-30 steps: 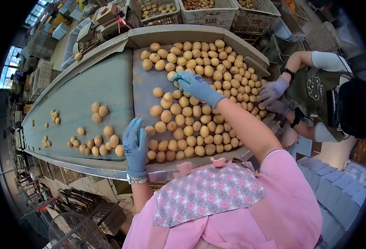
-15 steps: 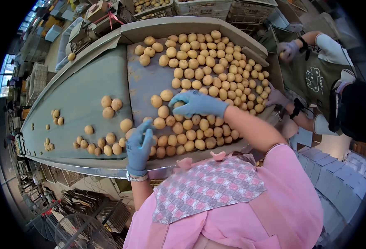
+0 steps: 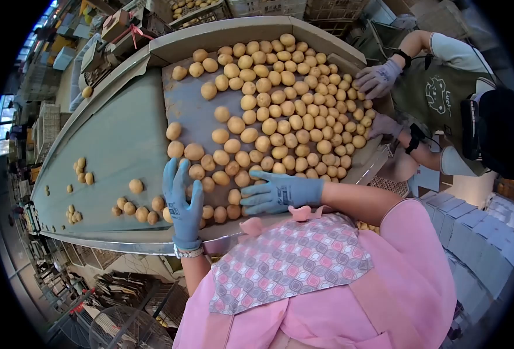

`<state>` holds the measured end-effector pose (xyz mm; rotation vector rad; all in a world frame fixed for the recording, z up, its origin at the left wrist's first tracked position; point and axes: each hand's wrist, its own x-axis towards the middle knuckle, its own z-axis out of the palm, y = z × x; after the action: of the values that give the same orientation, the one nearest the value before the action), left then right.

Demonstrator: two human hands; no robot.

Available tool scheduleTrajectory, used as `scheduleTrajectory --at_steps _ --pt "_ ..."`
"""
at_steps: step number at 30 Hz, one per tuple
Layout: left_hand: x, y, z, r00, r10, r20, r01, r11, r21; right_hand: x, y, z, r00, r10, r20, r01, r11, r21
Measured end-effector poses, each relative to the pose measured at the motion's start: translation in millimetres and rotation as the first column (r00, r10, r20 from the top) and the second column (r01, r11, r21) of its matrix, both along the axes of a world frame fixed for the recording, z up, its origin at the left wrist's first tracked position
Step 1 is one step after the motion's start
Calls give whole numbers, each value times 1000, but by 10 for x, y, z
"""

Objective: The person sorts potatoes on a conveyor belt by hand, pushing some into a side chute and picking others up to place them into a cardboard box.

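Many round yellow-brown potatoes point(image 3: 288, 107) lie on a grey sorting surface point(image 3: 194, 110). My left hand point(image 3: 184, 200), in a blue glove, is among the potatoes near the front edge, its fingers apart and pointing away from me; nothing shows in it. To its right my right hand point(image 3: 277, 192), also blue-gloved, lies palm down over the potatoes at the near side, fingers spread and pointing left, holding nothing that I can see. Potatoes sit close around both hands, and the patch under my right palm is hidden.
A green conveyor belt point(image 3: 111, 139) with scattered potatoes runs off to the left. At the right end a co-worker's gloved hands point(image 3: 379, 79) rest by the potatoes. Crates point(image 3: 268, 8) stand beyond the far wall, a wire fan point(image 3: 120, 328) at the lower left and boxes point(image 3: 472, 256) at the right.
My right hand has moved nearer to me from mid-pile. My left hand has shifted slightly left. Several potatoes have moved, and a co-worker's hand has come down to the pile's edge.
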<state>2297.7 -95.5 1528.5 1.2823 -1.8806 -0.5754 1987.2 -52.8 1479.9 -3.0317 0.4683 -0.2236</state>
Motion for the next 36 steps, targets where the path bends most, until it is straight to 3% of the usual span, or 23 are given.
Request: scheduleTrajectory --at_steps 3,4,5,6,7,9,10,13,14,15,17,18,22,25,26,29,30,33,34,36 --pt "-7 28 90 996 -90 11 90 996 -7 168 -326 -470 952 -192 240 179 981 72" --pt "5 52 65 991 -127 -46 128 992 15 235 -559 -348 901 -313 300 311 949 56" --pt "39 94 69 975 -210 -77 222 952 212 215 -882 -453 926 -312 213 342 932 -118" --pt "94 135 89 952 -281 -125 307 867 392 212 -1022 -353 850 -413 327 464 881 -95" --pt "124 155 102 923 -337 -187 383 741 552 194 -1154 -264 751 -498 434 574 817 -55" --pt "-13 206 132 916 -386 -110 375 723 581 86 -1575 -194 557 -641 529 575 757 312" --pt "-21 215 29 905 -425 28 371 817 441 56 -1752 22 513 -672 534 618 721 313" --pt "-78 165 44 951 -290 107 211 861 463 33 -2516 206 373 -837 399 832 492 255" --pt "-84 108 67 946 -282 159 248 947 206 10 -2746 172 385 -770 509 817 541 200" --pt "-71 61 76 960 -204 192 186 977 106 -12 -2935 142 393 -690 608 803 579 139" --pt "-7 -46 74 973 -41 228 65 993 -96 65 -3266 199 346 -882 318 901 408 150" --pt "29 -37 98 993 -1 116 2 1000 -4 139 -3387 259 297 -941 160 939 319 130" --pt "177 -20 58 992 127 24 -129 987 92 594 -3620 640 206 -906 -370 978 204 46" --pt "141 -9 67 995 92 33 -94 994 64 681 -3558 747 311 -836 -452 927 373 -51" --pt "124 -23 49 997 74 33 -76 995 61 690 -3577 760 291 -811 -507 921 381 -80" --pt "151 11 33 998 29 50 -32 998 53 661 -3391 704 266 -918 -293 959 284 -18" --pt "160 -3 23 998 20 63 -23 999 43 533 -3593 228 284 -946 -158 957 290 -16" --pt "178 -19 54 999 20 43 -21 999 38 148 -3290 233 394 -914 99 896 406 179" --pt "192 -13 75 999 21 26 -22 999 46 41 -3149 155 393 -844 366 848 486 212" --pt "194 -18 73 999 32 20 -33 998 50 -91 -2602 480 195 -878 437 471 475 744"
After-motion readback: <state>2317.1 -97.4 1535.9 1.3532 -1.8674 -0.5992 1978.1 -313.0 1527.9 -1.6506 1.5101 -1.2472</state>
